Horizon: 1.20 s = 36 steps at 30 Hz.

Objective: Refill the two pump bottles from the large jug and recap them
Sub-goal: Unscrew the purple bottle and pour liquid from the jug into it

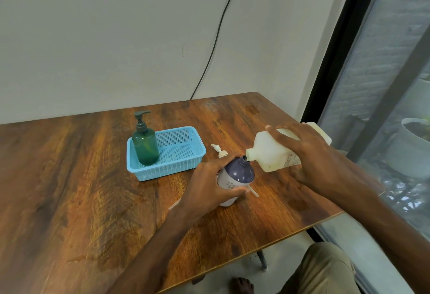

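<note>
Toward the far edge of your wooden surface, the dark green plastic pump bottle stands capped in the left end of the light blue mesh basket. Just right of the basket lies a loose cream pump head. Your left hand wraps around the uncapped purple-and-white bottle, near the right edge. Your right hand grips the translucent white jug, tipped so its mouth meets the bottle's open neck.

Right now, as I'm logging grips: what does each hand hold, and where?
The left hand grips the purple bottle round its body; the right hand holds the tilted jug across its side.
</note>
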### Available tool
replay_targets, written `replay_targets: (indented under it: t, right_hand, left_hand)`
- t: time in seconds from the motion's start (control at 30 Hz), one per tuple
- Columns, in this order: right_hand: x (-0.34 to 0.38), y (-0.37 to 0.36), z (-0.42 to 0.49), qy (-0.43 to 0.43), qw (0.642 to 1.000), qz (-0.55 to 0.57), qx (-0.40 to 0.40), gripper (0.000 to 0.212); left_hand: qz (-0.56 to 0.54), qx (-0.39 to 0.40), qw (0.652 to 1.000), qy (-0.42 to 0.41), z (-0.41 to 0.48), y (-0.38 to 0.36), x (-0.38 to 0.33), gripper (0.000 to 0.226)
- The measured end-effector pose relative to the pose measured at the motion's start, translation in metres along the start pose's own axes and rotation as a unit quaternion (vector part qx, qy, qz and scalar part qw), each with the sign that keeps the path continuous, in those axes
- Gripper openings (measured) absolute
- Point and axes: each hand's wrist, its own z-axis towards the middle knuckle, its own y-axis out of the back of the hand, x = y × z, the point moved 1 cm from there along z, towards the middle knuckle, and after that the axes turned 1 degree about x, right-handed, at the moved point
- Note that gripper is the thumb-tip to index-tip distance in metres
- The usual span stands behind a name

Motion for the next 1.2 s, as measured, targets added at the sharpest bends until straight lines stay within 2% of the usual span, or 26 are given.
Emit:
replay_targets:
  t: [0.53, 1.03, 1.2]
  right_hand:
    - [-0.0043, -0.0053, 0.0038, 0.017, 1.0, 0.009, -0.015, 0.107]
    - [-0.0039, -0.0051, 0.0059, 0.032, 0.999, -0.016, -0.034, 0.121]
    - [-0.0035, -0.0041, 0.0062, 0.033, 0.999, -0.015, -0.036, 0.118]
  left_hand:
    - [-0.007, 0.003, 1.0, -0.003, 0.0, 0.0011, -0.0007, 0.082]
    - [-0.007, 0.002, 1.0, -0.004, 0.0001, 0.0011, -0.0014, 0.08]
    - [-0.012, 0.006, 1.0, -0.004, 0.0001, 0.0021, -0.002, 0.079]
